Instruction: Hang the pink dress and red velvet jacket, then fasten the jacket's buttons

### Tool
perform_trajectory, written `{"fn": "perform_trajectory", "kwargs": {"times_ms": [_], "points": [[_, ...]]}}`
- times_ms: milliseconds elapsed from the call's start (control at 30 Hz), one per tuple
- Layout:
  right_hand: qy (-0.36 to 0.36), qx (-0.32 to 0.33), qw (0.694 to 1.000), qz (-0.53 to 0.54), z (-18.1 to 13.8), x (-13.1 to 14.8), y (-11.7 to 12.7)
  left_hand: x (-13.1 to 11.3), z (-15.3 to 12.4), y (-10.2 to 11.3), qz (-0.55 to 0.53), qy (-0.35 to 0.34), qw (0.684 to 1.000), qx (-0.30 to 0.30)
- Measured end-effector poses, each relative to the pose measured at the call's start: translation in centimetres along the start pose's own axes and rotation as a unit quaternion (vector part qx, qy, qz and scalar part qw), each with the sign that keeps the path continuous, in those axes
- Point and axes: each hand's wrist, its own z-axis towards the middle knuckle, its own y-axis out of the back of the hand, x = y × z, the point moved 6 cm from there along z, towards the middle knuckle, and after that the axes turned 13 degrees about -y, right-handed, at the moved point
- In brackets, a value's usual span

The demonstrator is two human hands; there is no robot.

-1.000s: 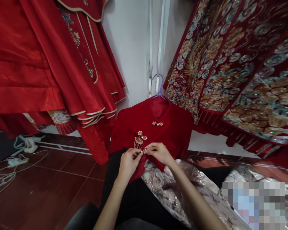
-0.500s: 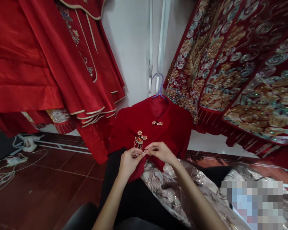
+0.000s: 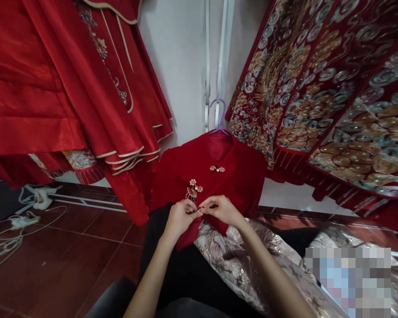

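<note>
A red garment point(image 3: 243, 190) hangs from a purple hanger point(image 3: 223, 117), its lower part resting at my lap. Below its chest, my left hand point(image 3: 181, 217) and my right hand point(image 3: 223, 211) meet, fingertips pinched together. Between them is a small beaded fastener point(image 3: 199, 210) at the garment's edge, mostly covered by my fingers. Just above sits a gold-and-red ornament point(image 3: 193, 191) with flower shapes and dangling strands. A pearl flower clasp point(image 3: 217, 168) lies at the neckline.
Red garments with pale piping point(image 3: 119, 128) hang at left, and a sequinned, embroidered one point(image 3: 298, 106) at right. Shiny patterned fabric point(image 3: 242, 269) lies across my lap. White cables point(image 3: 6, 240) trail over the tiled floor point(image 3: 86, 260) beside a metal rack foot point(image 3: 96, 204).
Both hands stay at the same spot, with slight finger movement around the fastener. The view has shifted very slightly.
</note>
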Motion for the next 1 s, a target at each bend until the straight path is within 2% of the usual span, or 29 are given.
{"fn": "perform_trajectory", "kwargs": {"times_ms": [300,400,533,633,767,833,1000], "points": [[-0.007,0.027,0.999,0.022,-0.1,0.0,0.2,0.2,0.3,-0.5,-0.089,0.008,0.995,0.035],[-0.018,0.089,0.995,0.043,-0.9,0.4,1.0,0.0,0.3,-0.6,-0.138,0.019,0.990,0.034],[-0.035,0.174,0.983,0.043,-2.9,1.4,3.1,-0.1,1.2,-0.2,-0.261,0.068,0.962,-0.047],[-0.042,0.189,0.981,0.027,-4.0,1.9,4.5,-0.1,2.2,-1.0,-0.373,0.115,0.917,-0.083],[-0.045,0.195,0.979,0.029,-4.5,2.0,4.8,-0.3,3.0,-2.4,-0.463,0.111,0.872,-0.113],[-0.042,0.196,0.979,0.029,-4.3,2.0,4.6,-0.1,3.0,-2.7,-0.462,0.108,0.869,-0.139],[-0.039,0.195,0.980,0.027,-4.0,1.7,4.2,0.7,3.0,-2.3,-0.382,0.109,0.894,-0.208]]}}
